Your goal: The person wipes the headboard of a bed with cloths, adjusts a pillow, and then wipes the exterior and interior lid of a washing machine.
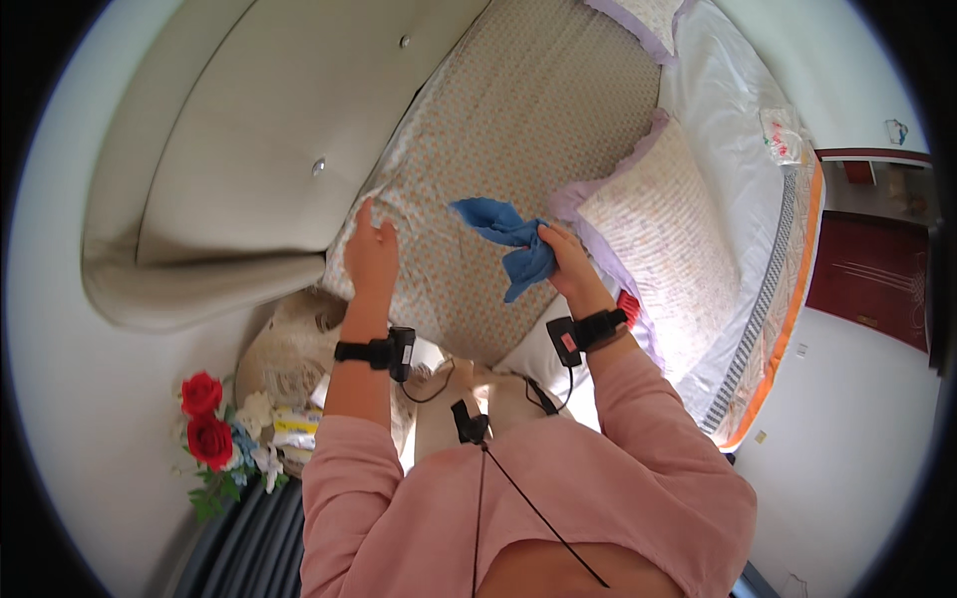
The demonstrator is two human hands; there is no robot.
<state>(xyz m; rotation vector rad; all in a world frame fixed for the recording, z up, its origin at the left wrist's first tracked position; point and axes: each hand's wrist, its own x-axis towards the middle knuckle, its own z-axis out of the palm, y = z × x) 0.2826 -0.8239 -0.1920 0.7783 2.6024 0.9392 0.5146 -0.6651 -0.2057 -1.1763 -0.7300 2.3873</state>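
My right hand [568,261] grips a crumpled blue cloth [532,254], whose loose ends hang out to the left over the bed. My left hand [371,250] holds nothing; its index finger points forward, apart from the bent thumb. It is over the near left edge of the patterned bedding [478,172], close to the headboard's lower corner. Beside my right hand lies a pale quilted pillow [665,224] with a lilac frilled border. A small red object [628,308] shows partly from behind my right wrist.
A cream padded headboard [247,149] with shiny buttons borders the bed on the left. Red artificial roses [209,441] stand near a cloth-covered bedside table [280,359]. White bedding [736,97] covers the far right, with a plastic packet [781,138] on it. A second pillow [650,19] lies farther away.
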